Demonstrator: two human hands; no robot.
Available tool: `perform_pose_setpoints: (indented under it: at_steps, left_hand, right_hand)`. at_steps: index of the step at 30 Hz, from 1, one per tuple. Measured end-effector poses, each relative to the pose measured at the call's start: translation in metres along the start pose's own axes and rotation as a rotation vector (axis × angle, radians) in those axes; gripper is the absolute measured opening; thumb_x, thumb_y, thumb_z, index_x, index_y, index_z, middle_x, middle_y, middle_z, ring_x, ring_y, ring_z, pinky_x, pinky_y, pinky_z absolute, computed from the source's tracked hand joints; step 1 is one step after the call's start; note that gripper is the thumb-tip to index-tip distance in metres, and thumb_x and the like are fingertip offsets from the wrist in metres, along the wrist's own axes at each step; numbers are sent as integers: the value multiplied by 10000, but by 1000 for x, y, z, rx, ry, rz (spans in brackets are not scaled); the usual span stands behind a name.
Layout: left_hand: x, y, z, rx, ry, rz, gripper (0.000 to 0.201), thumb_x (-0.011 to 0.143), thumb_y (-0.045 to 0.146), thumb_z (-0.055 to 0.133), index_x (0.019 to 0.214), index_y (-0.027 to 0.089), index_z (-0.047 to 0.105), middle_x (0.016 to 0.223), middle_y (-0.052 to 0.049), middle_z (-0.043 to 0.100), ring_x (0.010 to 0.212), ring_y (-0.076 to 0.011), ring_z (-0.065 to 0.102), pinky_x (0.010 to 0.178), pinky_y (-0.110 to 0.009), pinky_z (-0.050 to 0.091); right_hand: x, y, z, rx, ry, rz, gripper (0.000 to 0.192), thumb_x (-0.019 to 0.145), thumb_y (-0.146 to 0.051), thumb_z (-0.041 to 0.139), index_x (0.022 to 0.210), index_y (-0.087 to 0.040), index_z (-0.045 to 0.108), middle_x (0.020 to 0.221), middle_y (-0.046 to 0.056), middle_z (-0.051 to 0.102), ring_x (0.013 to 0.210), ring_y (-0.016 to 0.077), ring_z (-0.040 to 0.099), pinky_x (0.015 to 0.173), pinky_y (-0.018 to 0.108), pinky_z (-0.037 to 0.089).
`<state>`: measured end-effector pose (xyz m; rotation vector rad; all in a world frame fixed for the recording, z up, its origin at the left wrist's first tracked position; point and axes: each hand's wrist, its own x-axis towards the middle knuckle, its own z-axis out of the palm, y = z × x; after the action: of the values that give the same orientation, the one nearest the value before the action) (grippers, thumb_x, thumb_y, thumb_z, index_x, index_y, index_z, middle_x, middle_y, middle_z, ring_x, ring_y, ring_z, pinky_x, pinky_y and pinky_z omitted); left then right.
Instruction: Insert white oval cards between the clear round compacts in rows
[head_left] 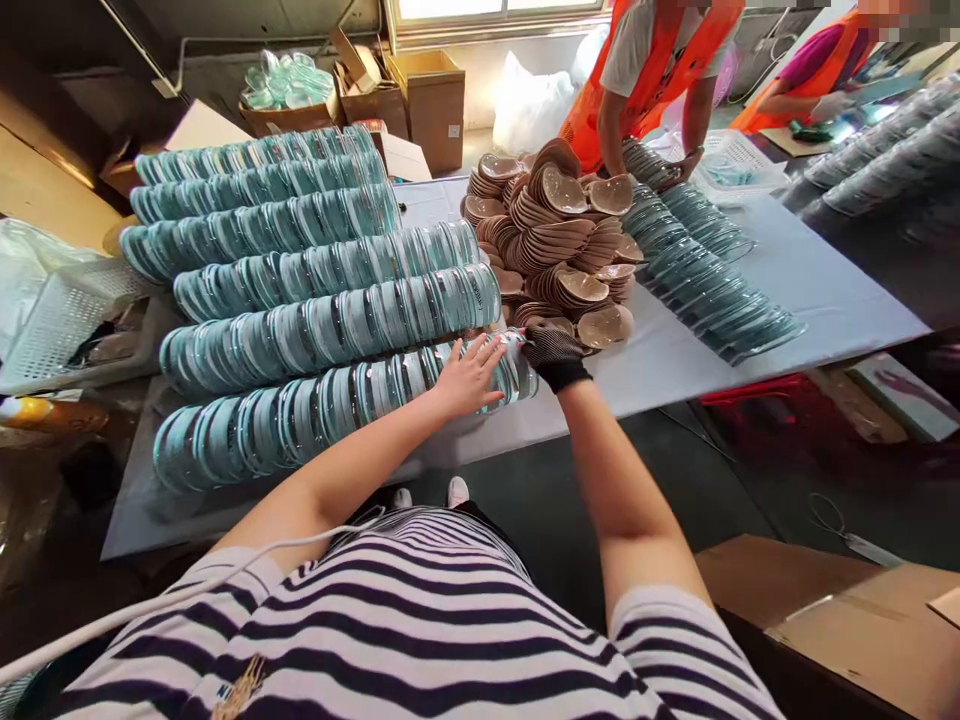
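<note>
My bare left hand (469, 378) rests with fingers spread on the right end of the nearest row of clear plastic packs (300, 415), pressing on the last packs. My right hand (553, 357), in a black glove, touches the same row's end (517, 368) from the right. Whether it grips a pack I cannot tell. Just beyond my right hand lies a heap of tan oval pads (559, 235). Several more rows of clear packs (300, 270) lie side by side behind the near row on the white table (825, 290).
Another long row of clear packs (705, 280) runs along the table's right. A person in an orange vest (652, 70) stands at the far side, a second one (817, 70) further right. Cardboard boxes (431, 100) stand behind, a white basket (60, 320) at left, a carton (847, 620) at lower right.
</note>
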<state>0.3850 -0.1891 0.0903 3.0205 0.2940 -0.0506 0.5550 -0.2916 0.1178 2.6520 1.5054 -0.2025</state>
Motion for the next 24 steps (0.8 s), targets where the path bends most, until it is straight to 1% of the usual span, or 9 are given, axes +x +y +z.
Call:
perform_pose_setpoints:
  at_steps: [3,6,10,13,16,18,19,21,24]
  left_hand:
    - [8,5,8,8,5,5,819,902,564,484,1557,147,224,1620,-90,223,1486,-285,226,1206,-547,142]
    - [6,4,11,20,23,17,827,897,578,486,1552,138,239,1609,-116,251,1480,-288,243,1203,-543,147]
    - [3,3,12,24,20,18,820,895,566,497,1552,145,241,1589,-142,299,1482,-287,241,1200,-548,139]
    - [4,4,11,5,20,4,801,896,553,497,1542,141,264,1586,-126,310,1475,-278,259,1201,-545,145]
    - [4,6,10,-12,30,-5,776,895,518,514,1536,150,276,1600,-83,286,1469,-266,270,1199,-552,155]
    - [2,8,8,-19,34,-2,765,896,499,521,1536,158,277,1605,-70,274,1466,-263,274,1199,-551,157]
    - [1,8,8,-21,31,2,760,898,495,519,1535,158,279,1604,-73,276,1465,-265,276,1199,-548,154]
    - [0,8,8,-26,25,6,748,903,496,510,1533,161,288,1603,-81,280,1467,-271,274,1202,-542,145]
    - [3,8,10,-34,26,5,747,905,493,508,1535,161,283,1604,-87,276,1471,-275,267,1202,-543,132]
  right_hand:
    - [50,-9,-34,-80,-189,-135,327,891,-228,508,1077,-53,712,1073,224,695,999,279,665,850,348,489]
    - [73,-34,-46,-116,-297,-215,288,799,-172,631,1037,-42,730,1042,233,705,999,306,667,874,396,500]
    - [72,-54,-50,-148,-348,-274,307,771,-133,665,1045,-4,712,1080,275,683,1062,366,639,885,476,478]
    - [46,-39,-45,-123,-279,-319,286,889,-139,516,1032,34,694,1057,268,675,1089,318,627,897,419,435]
    - [-5,-11,-14,-41,-143,-341,351,951,-202,416,1063,-23,696,977,208,690,996,223,649,829,320,412]
    - [-41,3,24,32,-61,-272,288,916,-272,496,1011,-125,726,925,177,707,891,210,652,740,282,409]
    - [-55,7,47,77,-22,-176,274,906,-277,503,971,-145,734,893,165,710,835,199,647,695,266,398]
    - [-74,8,94,112,11,-79,304,924,-271,459,945,-152,738,871,153,712,764,182,635,650,256,388]
    - [-79,-2,153,181,104,52,332,933,-288,442,873,-155,741,825,132,711,719,180,631,643,260,411]
